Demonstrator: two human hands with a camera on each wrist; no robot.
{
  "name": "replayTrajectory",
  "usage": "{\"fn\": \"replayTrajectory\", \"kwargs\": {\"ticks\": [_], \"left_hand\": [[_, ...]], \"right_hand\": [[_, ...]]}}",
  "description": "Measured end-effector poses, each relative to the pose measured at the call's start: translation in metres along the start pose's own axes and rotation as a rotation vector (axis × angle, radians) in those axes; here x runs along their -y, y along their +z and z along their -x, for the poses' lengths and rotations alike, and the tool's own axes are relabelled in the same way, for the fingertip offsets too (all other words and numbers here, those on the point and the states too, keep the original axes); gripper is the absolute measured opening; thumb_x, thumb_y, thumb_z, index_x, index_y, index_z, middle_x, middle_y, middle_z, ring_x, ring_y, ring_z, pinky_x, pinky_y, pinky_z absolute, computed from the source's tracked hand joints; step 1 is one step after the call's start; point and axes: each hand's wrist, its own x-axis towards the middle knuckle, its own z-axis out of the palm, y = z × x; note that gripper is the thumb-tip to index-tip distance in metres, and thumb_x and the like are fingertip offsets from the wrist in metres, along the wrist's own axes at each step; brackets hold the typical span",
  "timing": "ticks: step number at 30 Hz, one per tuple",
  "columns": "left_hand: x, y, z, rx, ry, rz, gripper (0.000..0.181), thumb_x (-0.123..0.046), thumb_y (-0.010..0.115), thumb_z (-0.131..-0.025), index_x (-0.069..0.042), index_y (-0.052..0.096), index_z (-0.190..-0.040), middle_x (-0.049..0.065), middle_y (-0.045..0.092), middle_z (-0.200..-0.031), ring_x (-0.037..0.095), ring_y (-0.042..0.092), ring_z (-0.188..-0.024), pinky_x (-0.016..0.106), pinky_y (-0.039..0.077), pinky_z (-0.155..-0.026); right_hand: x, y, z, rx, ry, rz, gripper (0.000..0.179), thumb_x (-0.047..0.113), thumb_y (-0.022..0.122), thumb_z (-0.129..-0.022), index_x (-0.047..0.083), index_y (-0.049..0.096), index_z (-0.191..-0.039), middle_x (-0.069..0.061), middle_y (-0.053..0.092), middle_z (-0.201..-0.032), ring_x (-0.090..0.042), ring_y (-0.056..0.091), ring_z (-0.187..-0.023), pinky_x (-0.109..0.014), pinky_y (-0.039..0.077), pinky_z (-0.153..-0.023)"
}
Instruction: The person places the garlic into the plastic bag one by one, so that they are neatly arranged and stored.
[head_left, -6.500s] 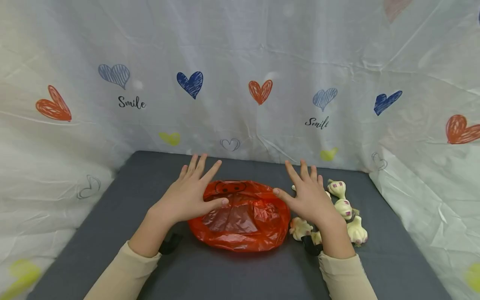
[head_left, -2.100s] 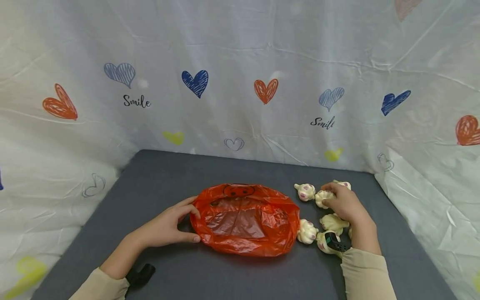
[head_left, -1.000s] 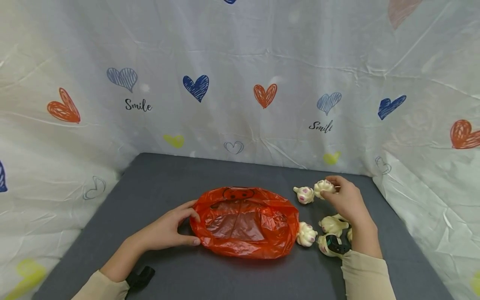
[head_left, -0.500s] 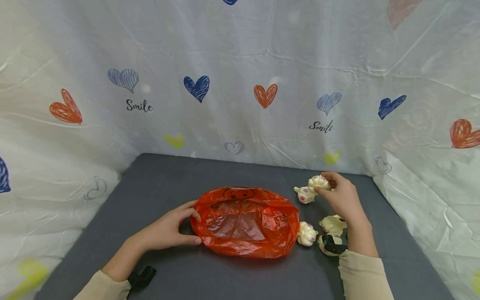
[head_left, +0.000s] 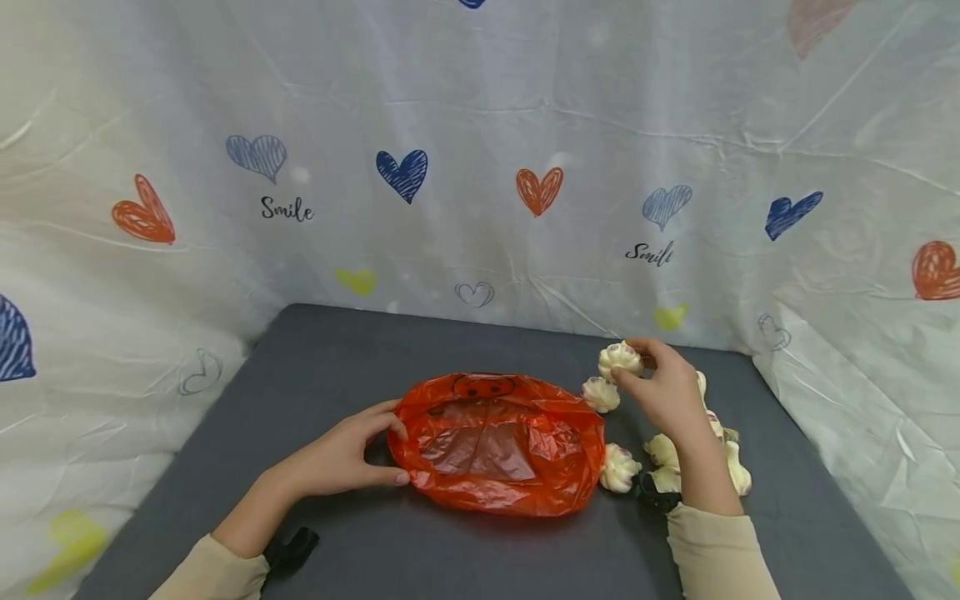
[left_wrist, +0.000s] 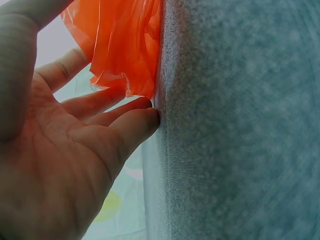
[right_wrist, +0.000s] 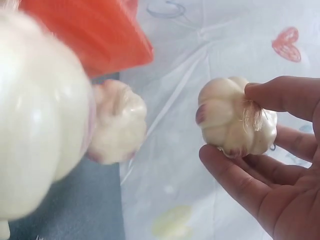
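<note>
My right hand (head_left: 667,387) pinches a cream garlic bulb (head_left: 621,358) with faint purple patches at the table's far side. In the right wrist view, thumb and fingertips grip that bulb around its sides. Another garlic bulb (head_left: 600,395) lies just below and left of it, near the bag's far right rim. A red plastic bag (head_left: 510,498) stands with its mouth spread upward. At its left end rests my left hand (head_left: 348,454), relaxed fingers against the plastic. The bag hides some fingertips in the left wrist view.
One garlic bulb (head_left: 619,468) sits by the bag's right side. Several more bulbs (head_left: 738,468) lie around my right forearm, partly hidden. The dark grey table (head_left: 465,567) ends at a white curtain (head_left: 450,100) printed with hearts.
My right hand has picked up a garlic bulb from the right group and brought it left. The neighbouring bulb has turned and shifted toward the bag. My left hand has stayed at the bag's left end.
</note>
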Motion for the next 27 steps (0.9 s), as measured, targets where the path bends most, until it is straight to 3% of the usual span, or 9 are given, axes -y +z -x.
{"fn": "replayTrajectory", "kwargs": {"ticks": [11,27], "left_hand": [[-0.001,-0.001,-0.006,-0.003,0.009,-0.016,0.042,-0.064,0.085,-0.089,-0.04,0.066,-0.117,0.017,0.035,-0.174,0.048,0.03,-0.16,0.074,0.037,-0.117],[0.002,0.0,-0.001,0.009,0.019,0.006,0.039,-0.061,0.085,-0.092,-0.038,0.066,-0.118,0.018,0.035,-0.174,0.05,0.031,-0.159,0.073,0.036,-0.118]], "right_hand": [[0.015,0.006,0.0,-0.034,-0.044,-0.046,0.06,0.026,0.079,-0.104,0.0,0.057,-0.153,-0.024,0.061,-0.148,-0.043,0.059,-0.132,-0.06,0.057,-0.101],[0.03,0.033,0.001,-0.032,-0.14,-0.098,0.056,0.015,0.083,-0.1,-0.001,0.061,-0.148,-0.021,0.066,-0.141,-0.038,0.067,-0.125,-0.055,0.061,-0.095]]}}
